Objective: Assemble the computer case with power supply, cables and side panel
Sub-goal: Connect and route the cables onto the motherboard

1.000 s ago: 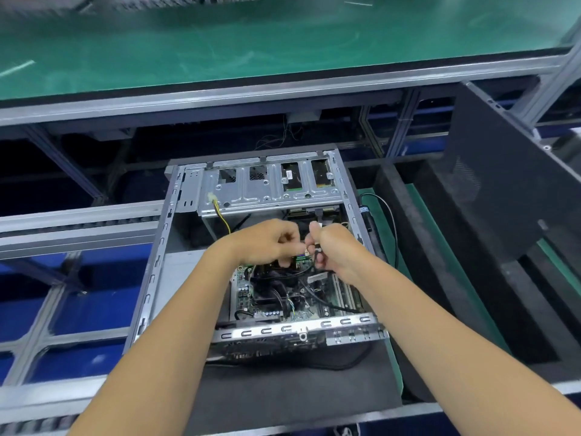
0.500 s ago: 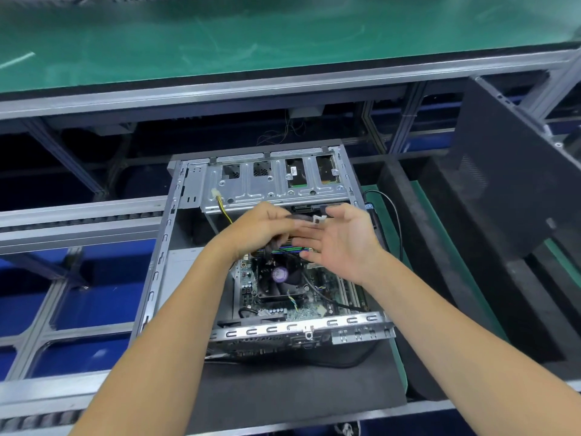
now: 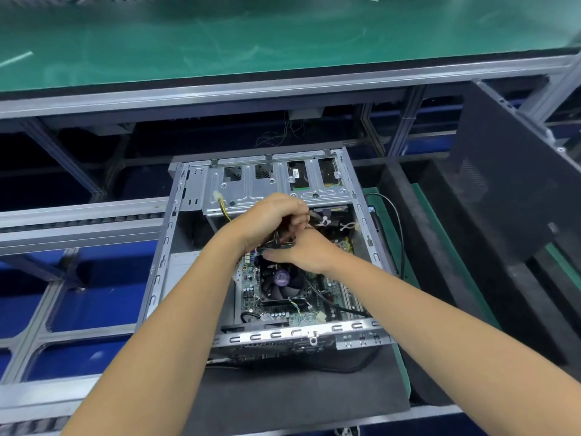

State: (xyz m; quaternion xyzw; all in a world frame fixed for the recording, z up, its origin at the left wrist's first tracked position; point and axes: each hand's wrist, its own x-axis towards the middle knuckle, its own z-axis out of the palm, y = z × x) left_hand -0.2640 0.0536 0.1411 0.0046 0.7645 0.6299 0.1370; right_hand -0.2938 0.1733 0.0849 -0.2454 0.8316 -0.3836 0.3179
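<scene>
the left hand grips a bunch of black cables over the open computer case; the right hand holds them from below

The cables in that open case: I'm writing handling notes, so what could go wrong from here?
1. The left hand grips a cable bundle; tugging may strain its connector.
2. The right hand hovers just above the fan; loose cables could foul it.
3. The bare case edges might scrape forearms.

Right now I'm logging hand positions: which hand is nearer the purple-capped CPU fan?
Right. The right hand sits just above the CPU fan, nearly over it; the left hand grips black cables farther back, toward the drive cage.
</scene>
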